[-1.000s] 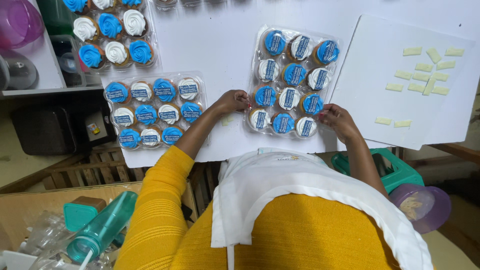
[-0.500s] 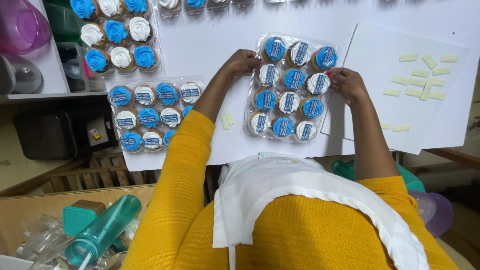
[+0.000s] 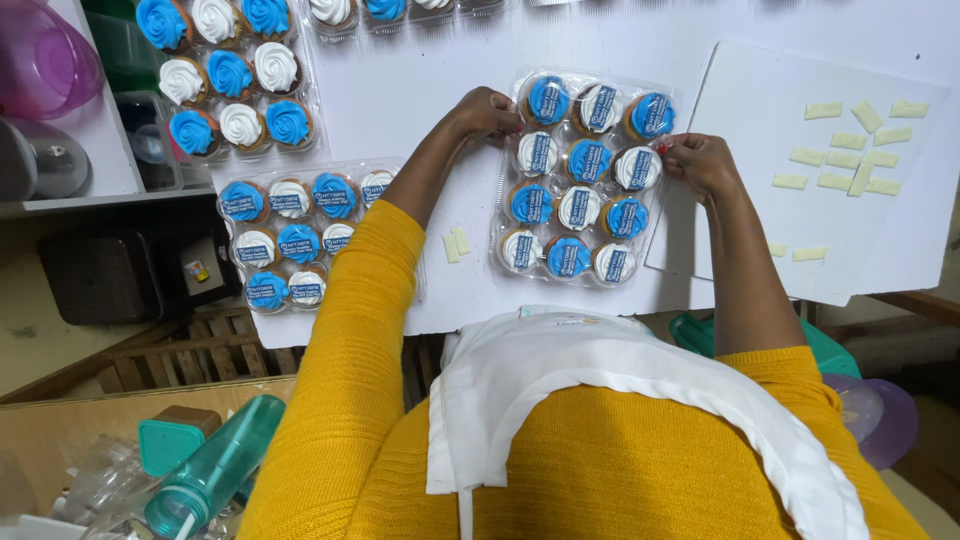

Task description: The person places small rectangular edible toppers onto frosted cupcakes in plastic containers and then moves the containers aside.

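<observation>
Hands on the clear clamshell tray (image 3: pixel 668 105) of twelve cupcakes, centre of the white table (image 3: pixel 400 90). Left hand (image 3: pixel 487 110) grips the tray's far-left edge, fingers (image 3: pixel 508 118) curled and pinched on the plastic rim. Right hand (image 3: pixel 700 160) pinches the right edge mid-way, fingers together on the rim. Tray sits flat, lid down (can't tell if it's latched). Cupcakes alternate blue and white frosting, each with a printed disc on top. Second closed tray (image 3: pixel 290 240) lies left of it, near the table edge, well apart. Third tray (image 3: pixel 225 75) further back left, swirled frosting without discs. White board (image 3: pixel 760 100) to the right, touching the held tray's side, carries small pale strips (image 3: pixel 850 140). Two more strips (image 3: pixel 456 243) lie just left of the tray.
</observation>
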